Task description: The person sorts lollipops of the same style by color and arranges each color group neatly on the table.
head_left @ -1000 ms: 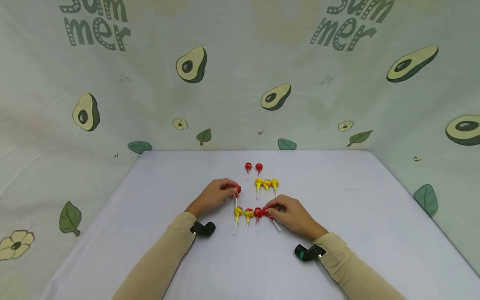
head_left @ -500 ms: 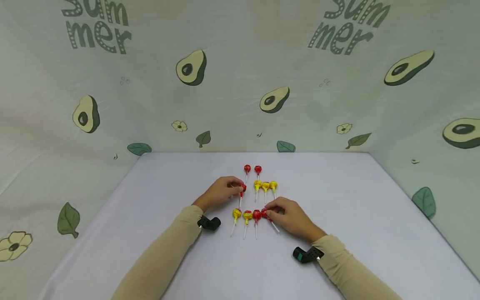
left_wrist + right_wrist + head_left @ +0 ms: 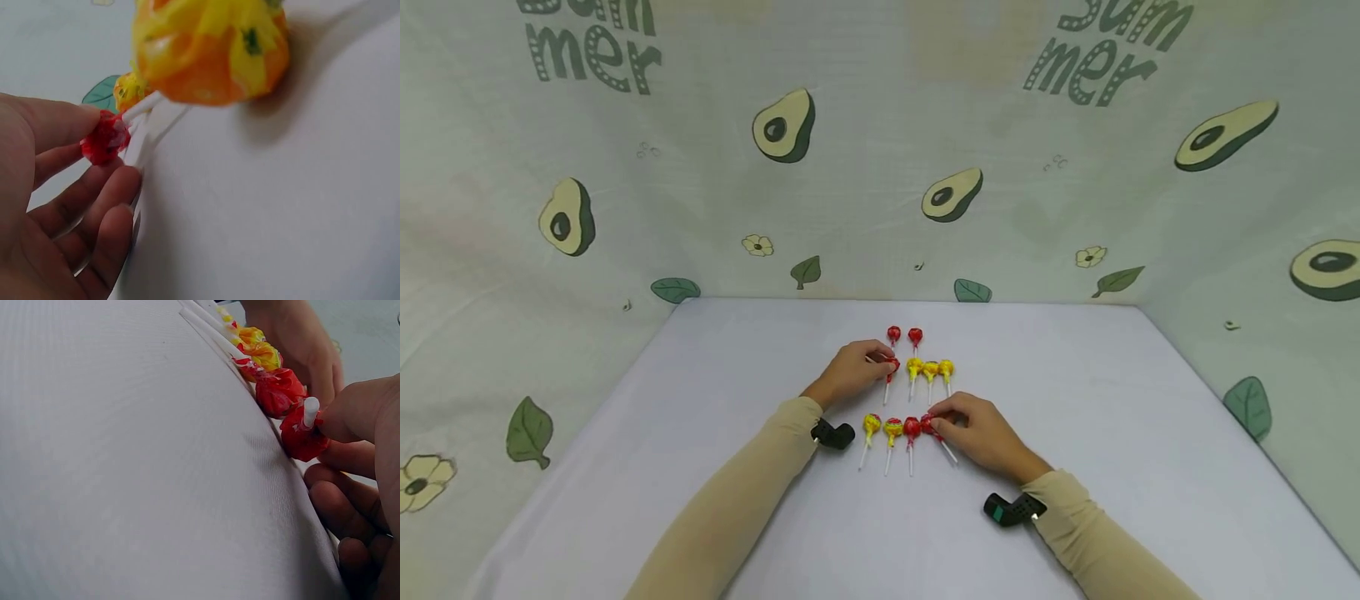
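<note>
My left hand [image 3: 853, 372] pinches a red lollipop [image 3: 105, 139] by its wrapped head, between thumb and fingertips. Its stick points toward me, just left of a middle row of yellow lollipops [image 3: 930, 370]. In the head view my right hand [image 3: 981, 432] pinches another red lollipop [image 3: 304, 434], the right end of the front row, its stick slanting to the right. Beside it in that row lie a red lollipop [image 3: 912, 427] and two yellow ones, a red-topped one [image 3: 892, 427] and one at the left end [image 3: 871, 424].
Two red lollipops, a left one [image 3: 893, 333] and a right one [image 3: 915, 336], lie farthest back on the white table [image 3: 1060, 375]. Behind the table hangs a cloth [image 3: 865, 217] printed with avocados and leaves. Each wrist wears a black camera.
My left hand has carried its red lollipop back and to the right, from behind the front row to the left end of the middle row. The right hand stays nearly still.
</note>
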Demonstrator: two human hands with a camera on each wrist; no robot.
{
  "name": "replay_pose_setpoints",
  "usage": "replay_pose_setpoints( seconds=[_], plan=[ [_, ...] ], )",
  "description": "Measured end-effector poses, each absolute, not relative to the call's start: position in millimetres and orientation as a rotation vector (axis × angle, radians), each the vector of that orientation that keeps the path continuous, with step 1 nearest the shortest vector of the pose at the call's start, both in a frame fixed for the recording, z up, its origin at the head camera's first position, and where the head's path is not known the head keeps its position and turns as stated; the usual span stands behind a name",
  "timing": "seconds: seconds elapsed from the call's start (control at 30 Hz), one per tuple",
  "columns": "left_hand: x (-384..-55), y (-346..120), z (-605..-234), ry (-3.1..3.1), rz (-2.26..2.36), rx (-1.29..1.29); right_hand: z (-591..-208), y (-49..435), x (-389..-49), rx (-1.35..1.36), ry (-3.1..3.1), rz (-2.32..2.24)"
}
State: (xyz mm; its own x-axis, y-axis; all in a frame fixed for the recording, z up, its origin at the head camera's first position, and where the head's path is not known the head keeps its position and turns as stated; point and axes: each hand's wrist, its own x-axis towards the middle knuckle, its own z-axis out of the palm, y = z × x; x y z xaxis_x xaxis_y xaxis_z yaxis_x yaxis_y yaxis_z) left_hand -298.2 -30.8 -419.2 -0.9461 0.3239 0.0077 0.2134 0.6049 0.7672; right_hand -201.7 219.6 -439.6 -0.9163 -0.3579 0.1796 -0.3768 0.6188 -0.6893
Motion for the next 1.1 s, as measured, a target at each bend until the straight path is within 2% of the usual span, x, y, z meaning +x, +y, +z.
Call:
replay_pose_setpoints(
  seconds=[0.8, 1.1],
  plan=[
    [-299, -6, -416, 2.921, 0.908, 0.425, -440, 220, -200, 0.634, -2.806, 1.223],
    [-297, -5, -416, 2.913, 0.944, 0.407, -438, 221, -200, 0.642, -2.801, 1.211]
  ],
)
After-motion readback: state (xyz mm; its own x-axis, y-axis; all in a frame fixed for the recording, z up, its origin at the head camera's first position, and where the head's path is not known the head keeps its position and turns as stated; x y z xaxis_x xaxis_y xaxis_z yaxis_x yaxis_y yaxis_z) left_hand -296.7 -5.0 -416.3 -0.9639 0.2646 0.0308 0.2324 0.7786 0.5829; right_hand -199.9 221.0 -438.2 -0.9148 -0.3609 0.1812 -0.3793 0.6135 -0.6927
